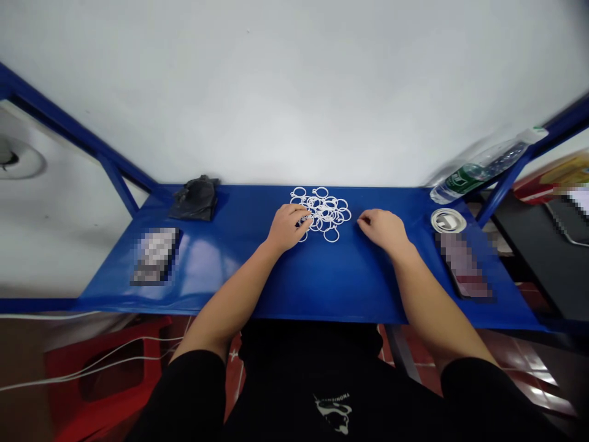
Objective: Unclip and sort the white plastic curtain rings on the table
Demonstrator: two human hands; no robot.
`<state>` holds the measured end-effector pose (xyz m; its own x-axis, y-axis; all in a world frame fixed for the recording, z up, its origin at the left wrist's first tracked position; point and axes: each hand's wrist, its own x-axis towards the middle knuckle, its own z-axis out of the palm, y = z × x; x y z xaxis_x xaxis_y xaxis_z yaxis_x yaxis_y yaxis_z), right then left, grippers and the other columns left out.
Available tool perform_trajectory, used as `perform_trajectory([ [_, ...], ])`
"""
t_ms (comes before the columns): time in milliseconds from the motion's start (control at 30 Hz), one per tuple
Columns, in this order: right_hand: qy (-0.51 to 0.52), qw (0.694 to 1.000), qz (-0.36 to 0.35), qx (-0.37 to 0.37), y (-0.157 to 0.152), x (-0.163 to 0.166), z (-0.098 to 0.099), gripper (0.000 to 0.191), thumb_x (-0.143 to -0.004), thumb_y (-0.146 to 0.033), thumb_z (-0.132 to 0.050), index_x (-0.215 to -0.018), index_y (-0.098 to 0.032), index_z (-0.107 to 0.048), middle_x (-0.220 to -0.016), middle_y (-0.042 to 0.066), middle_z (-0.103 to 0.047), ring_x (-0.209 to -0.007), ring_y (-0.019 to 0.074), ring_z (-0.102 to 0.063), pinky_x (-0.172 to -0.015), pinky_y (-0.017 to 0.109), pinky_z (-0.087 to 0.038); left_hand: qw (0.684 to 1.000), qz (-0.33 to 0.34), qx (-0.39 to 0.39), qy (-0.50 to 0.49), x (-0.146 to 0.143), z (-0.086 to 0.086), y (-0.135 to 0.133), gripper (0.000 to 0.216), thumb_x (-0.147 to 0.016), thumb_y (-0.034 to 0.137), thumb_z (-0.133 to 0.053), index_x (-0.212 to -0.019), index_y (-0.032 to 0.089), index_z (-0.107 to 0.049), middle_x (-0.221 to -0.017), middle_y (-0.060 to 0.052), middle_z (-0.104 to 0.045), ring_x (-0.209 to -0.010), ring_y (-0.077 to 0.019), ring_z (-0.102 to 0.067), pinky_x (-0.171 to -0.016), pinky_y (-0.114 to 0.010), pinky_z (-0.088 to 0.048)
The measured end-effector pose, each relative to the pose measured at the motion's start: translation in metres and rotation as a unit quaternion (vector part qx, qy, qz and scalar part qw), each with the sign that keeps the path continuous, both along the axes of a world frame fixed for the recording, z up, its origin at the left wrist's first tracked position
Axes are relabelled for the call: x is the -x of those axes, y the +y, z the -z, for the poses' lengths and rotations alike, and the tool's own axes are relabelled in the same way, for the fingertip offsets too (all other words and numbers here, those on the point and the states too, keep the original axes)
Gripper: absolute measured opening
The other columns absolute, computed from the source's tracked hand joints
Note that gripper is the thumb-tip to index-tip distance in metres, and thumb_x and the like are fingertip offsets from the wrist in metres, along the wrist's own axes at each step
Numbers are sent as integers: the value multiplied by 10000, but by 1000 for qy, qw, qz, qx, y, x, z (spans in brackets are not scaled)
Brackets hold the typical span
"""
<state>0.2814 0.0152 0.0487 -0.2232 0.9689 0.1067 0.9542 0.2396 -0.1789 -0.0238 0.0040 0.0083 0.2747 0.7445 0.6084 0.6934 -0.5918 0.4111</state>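
Observation:
A loose heap of several thin white rings, each with a small knob (326, 212), lies on the blue table near the wall. At the heap's left edge is my left hand (286, 228), palm down, its fingertips over the nearest rings. Its thumb and fingers are apart, and I see no ring gripped between them. Just right of the heap, my right hand (384, 229) rests with fingers curled in and thumb against them. No ring shows in it, and it is apart from the heap.
The blue table (322, 288) meets a pale wall. On the left are a crumpled black plastic bag (197, 197) and a blurred phone-like object (155, 255). A water bottle (483, 169), a coiled white cable (448, 220) and another blurred flat object (464, 267) are right. A red stool (105, 383) stands below.

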Motion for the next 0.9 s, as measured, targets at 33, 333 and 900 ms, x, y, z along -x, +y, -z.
perform_trajectory([
  [33, 13, 1000, -1, -9, -2, 3, -1, 241, -970, -349, -590, -947, -242, -805, -991, 81, -781, -857, 247, -713, -710, 335, -508, 1000, 5, -1, 5, -2, 1, -1, 192, -1003, 334, -659, -1072, 199, -777, -1102, -86, -755, -1049, -232, -679, -971, -432, -521],
  [333, 66, 979, -194, 14, -18, 37, 14, 274, -1010, -268, -576, -1227, -244, -741, -1129, 75, -772, -963, 227, -720, -781, 327, -529, 998, 54, 0, 29, -11, 1, -5, 199, -995, 333, -671, -1110, 202, -766, -1130, -90, -746, -1064, -239, -674, -972, -443, -536],
  [900, 145, 947, -285, 42, -24, 38, 12, 118, -937, -227, -607, -992, -209, -710, -914, 39, -725, -819, 181, -672, -741, 297, -495, 994, 107, -8, 19, -17, -10, -16, 184, -1019, 323, -624, -1075, 222, -767, -1051, -68, -778, -1017, -216, -701, -946, -431, -544],
])
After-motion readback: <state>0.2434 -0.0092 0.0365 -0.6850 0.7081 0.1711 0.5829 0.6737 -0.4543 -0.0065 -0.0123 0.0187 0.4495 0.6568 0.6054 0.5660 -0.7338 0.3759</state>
